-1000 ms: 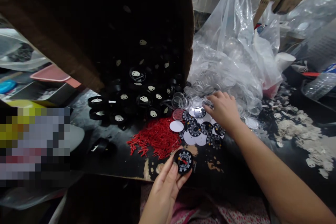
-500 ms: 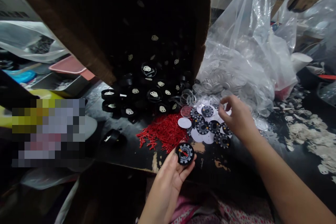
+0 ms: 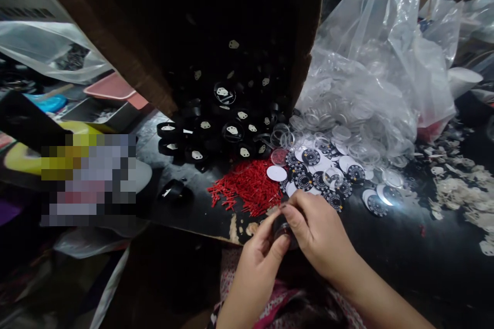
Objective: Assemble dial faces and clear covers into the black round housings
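Observation:
My left hand (image 3: 257,262) is closed around a small black dial gauge (image 3: 284,231), tilted so that its face hardly shows. My right hand (image 3: 318,231) has come over from the right, its thumb and fingers bent onto the gauge's top edge. Whether a clear cover lies between these fingers I cannot tell. Just beyond the hands is a pile of red pointers (image 3: 249,187). Black and white printed dial discs (image 3: 303,180) lie beside it, some turned white side up. Clear round covers (image 3: 355,139) are heaped behind the discs.
A dark cardboard box (image 3: 312,72) on its side spills black round housings (image 3: 198,153) with pale plates. A clear plastic bag (image 3: 405,61) stands behind the covers. Pale flat plates (image 3: 459,190) are heaped at the right. A pink tray (image 3: 111,87) is at the left.
My right hand has moved from the disc pile down and left to the gauge in my left hand. The gauge has tilted, hiding its face. The view has shifted slightly.

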Demonstrator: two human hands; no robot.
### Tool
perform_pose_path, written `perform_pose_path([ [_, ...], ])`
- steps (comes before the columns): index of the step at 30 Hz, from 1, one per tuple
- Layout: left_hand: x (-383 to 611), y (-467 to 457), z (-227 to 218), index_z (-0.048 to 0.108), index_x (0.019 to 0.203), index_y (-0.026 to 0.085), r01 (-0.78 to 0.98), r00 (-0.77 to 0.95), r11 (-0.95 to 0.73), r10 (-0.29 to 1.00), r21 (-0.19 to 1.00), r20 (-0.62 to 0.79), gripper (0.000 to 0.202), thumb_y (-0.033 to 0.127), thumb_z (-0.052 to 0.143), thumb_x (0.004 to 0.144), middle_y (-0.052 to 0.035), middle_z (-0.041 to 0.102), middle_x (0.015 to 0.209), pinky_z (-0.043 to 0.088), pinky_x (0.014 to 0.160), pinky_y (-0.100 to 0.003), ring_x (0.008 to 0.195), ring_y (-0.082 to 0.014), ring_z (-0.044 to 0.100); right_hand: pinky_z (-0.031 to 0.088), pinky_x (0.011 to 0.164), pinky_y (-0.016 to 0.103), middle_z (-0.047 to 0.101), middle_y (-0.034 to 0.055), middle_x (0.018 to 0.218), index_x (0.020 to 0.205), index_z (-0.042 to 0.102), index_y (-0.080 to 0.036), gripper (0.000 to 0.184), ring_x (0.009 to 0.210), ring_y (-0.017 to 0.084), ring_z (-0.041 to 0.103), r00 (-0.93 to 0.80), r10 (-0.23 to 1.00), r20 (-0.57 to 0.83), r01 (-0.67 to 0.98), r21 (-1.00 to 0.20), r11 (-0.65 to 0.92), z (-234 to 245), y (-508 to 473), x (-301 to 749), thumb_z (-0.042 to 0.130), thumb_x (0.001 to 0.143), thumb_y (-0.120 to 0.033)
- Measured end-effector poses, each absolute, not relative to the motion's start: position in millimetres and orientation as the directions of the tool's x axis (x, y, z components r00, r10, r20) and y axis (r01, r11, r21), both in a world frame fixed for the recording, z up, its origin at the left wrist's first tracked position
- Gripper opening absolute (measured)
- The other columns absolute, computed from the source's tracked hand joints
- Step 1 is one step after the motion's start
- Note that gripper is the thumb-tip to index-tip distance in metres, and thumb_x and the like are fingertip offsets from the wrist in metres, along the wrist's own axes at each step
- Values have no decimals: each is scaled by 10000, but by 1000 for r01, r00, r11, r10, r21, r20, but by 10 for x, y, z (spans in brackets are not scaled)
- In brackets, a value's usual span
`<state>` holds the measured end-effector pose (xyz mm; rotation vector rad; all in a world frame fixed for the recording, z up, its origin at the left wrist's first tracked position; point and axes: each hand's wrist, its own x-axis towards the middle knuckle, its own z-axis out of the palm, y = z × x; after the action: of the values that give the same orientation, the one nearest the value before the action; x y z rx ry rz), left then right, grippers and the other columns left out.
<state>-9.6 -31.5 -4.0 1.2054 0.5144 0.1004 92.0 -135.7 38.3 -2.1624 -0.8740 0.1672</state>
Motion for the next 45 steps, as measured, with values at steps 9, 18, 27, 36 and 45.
perform_pose_path([
  [9,-179,-263,120,698,1146,279,230,889,164,367,959,-275,327,276,673,820,-36,722,1195,491,1003,-389,1119,-265,657,289,660,291,448,-33,581,649,382,-218,355,556,132,419,696,642,321,665,-625,-409,266,-1235,795,292,992,-227],
  [18,-1025,110,-183,738,1078,239,372,661,253,603,893,-446,351,368,734,752,-89,731,1159,402,1066,-493,1162,-352,614,317,691,321,651,8,726,781,575,-213,276,697,193,569,529,842,108,646,-694,-317,229,-1043,615,436,982,-340],
  [27,-746,1095,-112,492,1356,249,333,479,-258,875,907,73,565,387,645,830,-118,473,1474,286,1137,-430,1347,-285,437,396,721,332,680,1,801,817,611,-220,162,756,202,604,441,897,14,537,-805,-251,269,-1041,568,499,933,-213],
  [36,-426,634,70,653,1214,277,168,753,-237,657,957,30,587,207,814,654,-88,652,1274,300,1129,-411,1262,-313,522,434,646,273,667,8,784,945,638,-212,198,714,167,607,615,780,-119,180,-941,-285,209,-1145,701,517,929,-367],
  [45,-354,-85,-23,661,1213,316,150,779,751,311,644,-544,443,313,739,776,-52,578,1406,460,1043,-428,1315,-311,494,440,651,245,655,-5,741,833,638,-194,301,701,141,593,681,725,-103,200,-927,-319,258,-1180,856,499,953,-433],
])
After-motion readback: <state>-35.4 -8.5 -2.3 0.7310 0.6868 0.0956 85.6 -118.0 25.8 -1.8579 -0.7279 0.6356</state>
